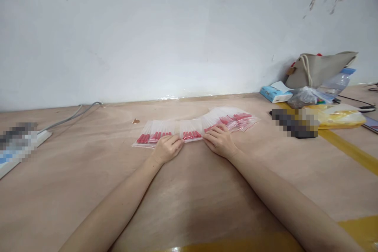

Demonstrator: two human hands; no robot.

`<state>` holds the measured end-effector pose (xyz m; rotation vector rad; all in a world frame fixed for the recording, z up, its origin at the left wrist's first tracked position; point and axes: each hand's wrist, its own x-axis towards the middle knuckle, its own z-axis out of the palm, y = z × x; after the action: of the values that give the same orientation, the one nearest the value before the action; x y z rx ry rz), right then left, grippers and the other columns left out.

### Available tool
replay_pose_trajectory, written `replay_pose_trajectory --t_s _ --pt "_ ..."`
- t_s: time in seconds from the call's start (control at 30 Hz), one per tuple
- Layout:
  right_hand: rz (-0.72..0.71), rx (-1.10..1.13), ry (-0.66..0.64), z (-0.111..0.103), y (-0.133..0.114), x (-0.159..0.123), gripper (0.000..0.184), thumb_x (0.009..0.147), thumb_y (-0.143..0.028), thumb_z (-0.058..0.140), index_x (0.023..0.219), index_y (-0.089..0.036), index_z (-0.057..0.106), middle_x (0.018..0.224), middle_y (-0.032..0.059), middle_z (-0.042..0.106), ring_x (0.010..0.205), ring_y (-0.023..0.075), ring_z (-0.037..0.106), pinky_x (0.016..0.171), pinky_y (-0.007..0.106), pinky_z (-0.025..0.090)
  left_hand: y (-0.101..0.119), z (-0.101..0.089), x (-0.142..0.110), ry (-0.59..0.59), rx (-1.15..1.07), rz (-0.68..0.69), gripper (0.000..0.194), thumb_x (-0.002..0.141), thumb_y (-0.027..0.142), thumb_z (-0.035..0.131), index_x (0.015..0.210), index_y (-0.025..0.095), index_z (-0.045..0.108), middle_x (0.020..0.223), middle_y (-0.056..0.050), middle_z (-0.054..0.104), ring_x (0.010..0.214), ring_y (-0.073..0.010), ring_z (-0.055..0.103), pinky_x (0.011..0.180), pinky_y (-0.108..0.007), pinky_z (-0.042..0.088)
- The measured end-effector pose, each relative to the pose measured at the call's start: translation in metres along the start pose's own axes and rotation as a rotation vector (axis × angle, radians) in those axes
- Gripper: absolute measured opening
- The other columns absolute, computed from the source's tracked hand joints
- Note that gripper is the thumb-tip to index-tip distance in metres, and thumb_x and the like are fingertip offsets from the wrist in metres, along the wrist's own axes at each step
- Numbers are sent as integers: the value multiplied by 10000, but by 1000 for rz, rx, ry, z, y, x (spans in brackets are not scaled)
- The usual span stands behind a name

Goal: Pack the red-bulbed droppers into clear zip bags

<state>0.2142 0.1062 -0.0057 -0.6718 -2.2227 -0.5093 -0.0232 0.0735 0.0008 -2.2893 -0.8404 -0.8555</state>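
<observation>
A row of several clear plastic bags (191,128), each holding small red tube-shaped pieces, lies overlapped on a wooden table (189,189) near the wall. My left hand (167,147) rests on the near edge of the bags left of the middle, fingers curled and pressed down on a bag. My right hand (220,141) lies on the bags to the right of the middle, fingers stretched flat over the red pieces. The two hands are close together, with one bag showing between them.
A white power strip (23,145) with a grey cable (73,114) sits at the left. At the right are a tissue pack (275,92), a grey drawstring bag (320,69), a plastic bottle (336,82), a yellow packet (339,117) and yellow tape (351,150) on the table.
</observation>
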Motion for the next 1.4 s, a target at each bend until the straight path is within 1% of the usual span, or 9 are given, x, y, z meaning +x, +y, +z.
replay_pose_trajectory --t_s 0.1,0.17,0.27,0.43,0.83,1.0,1.13,1.27,1.4 --pt "-14 -10 0 4 -2 1 151 826 -159 483 785 -200 622 720 3 651 750 126 523 774 312 305 2 3 1 -10 -34 -23 141 833 162 505 740 167 611 697 -25 632 611 -129 576 582 -251 459" --pt "-11 -10 -2 7 -5 2 161 829 -158 475 774 -193 622 705 8 642 751 131 522 774 317 304 5 8 5 -12 -57 -37 108 831 163 511 816 171 618 763 -34 642 701 -145 591 653 -274 476" --pt "-6 4 -18 11 -10 5 168 838 -175 463 781 -185 620 685 16 632 740 138 522 768 326 307 13 18 13 -9 -87 -44 118 832 164 513 894 177 613 848 -41 647 807 -159 591 725 -293 484" --pt "7 30 -56 12 -15 6 195 853 -186 432 823 -195 625 698 27 631 746 144 526 775 333 308 20 27 20 -1 -105 -29 133 844 160 486 859 173 618 820 -44 651 783 -157 597 695 -290 496" --pt "-4 24 -61 8 -13 6 210 842 -153 416 818 -205 618 733 20 649 761 141 525 802 345 287 16 17 21 0 -61 51 133 837 119 486 811 173 604 810 -24 672 759 -145 616 735 -301 467" --pt "65 42 -15 2 -9 6 197 830 -131 433 770 -199 607 718 -4 654 737 123 528 821 337 272 10 11 18 5 -42 62 115 835 117 502 851 171 602 851 -23 678 802 -147 620 762 -305 464" --pt "131 64 -25 1 -7 4 195 831 -141 437 767 -214 606 741 -12 659 746 120 535 891 352 228 2 11 14 9 -25 66 154 848 112 477 899 181 605 897 -34 677 841 -154 622 799 -326 460" --pt "189 81 -29 2 -3 0 167 834 -171 453 762 -219 596 777 -13 660 754 121 541 896 343 234 -3 13 13 26 -4 42 165 850 107 467 907 173 607 920 -48 673 872 -177 618 796 -345 466" --pt "206 79 -34 3 -1 -1 164 823 -156 461 755 -222 595 778 -15 659 762 124 543 898 345 239 -7 13 13 33 3 14 173 859 113 453 835 176 612 823 -36 675 806 -157 625 787 -330 472"
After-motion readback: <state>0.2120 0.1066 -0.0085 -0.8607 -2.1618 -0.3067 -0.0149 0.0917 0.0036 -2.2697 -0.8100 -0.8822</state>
